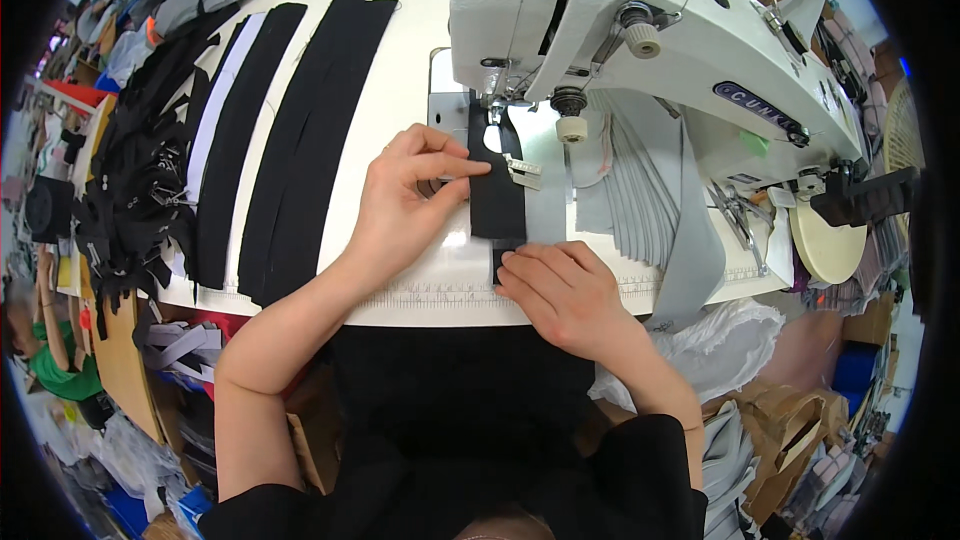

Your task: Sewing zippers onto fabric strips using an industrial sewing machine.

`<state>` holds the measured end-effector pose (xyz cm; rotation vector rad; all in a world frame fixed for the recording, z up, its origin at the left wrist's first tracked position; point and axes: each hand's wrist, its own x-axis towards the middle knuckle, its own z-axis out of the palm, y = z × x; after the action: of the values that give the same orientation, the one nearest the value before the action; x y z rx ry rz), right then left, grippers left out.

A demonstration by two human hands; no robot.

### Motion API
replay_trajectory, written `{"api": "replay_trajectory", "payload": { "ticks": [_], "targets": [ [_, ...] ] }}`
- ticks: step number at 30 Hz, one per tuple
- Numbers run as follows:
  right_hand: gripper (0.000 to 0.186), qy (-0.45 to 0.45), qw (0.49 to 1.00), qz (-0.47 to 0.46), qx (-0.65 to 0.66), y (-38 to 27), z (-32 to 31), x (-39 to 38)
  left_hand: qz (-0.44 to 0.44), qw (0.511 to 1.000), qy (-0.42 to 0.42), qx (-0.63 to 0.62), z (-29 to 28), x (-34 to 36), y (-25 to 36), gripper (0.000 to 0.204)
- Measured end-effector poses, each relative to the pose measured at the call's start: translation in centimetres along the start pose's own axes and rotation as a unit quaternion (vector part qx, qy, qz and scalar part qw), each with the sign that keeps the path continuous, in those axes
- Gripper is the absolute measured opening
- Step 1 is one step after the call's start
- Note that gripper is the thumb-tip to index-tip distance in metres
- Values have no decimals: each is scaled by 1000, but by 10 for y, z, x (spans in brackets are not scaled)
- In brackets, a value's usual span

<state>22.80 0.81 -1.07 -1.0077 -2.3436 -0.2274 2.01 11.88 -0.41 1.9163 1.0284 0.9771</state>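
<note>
A white sewing machine [610,30] stands over the table, with its needle and presser foot above a black fabric piece [497,208] that lies along a grey strip [545,212]. My left hand [415,195] is at the left of the foot, fingers apart, index fingertip resting on the black piece. My right hand [560,295] is lower down, fingers curled over a short black end [497,268] near the front edge; the thumb is mostly hidden.
Black and white strips [320,130] and a tangled black pile [130,180] lie at left. Grey folded pieces [625,190], scissors [740,225] and a cream disc [825,250] are at right. The white table edge [400,310] runs before me. Another person [55,360] is at far left.
</note>
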Motion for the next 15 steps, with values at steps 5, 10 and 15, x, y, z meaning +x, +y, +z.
{"api": "replay_trajectory", "payload": {
  "ticks": [5, 10, 15],
  "targets": [
    [15, 2, 994, 56, 96, 3, -6, 1, 3, 999, -49, 7, -6, -1, 2, 33],
    [18, 7, 974, 114, 197, 11, -4, -1, -77, 996, -23, -40, -2, -2, -2, 32],
    [27, -19, 967, 128, 221, 13, -4, -3, -48, 999, -10, -14, 3, -2, -1, 25]
  ]
}}
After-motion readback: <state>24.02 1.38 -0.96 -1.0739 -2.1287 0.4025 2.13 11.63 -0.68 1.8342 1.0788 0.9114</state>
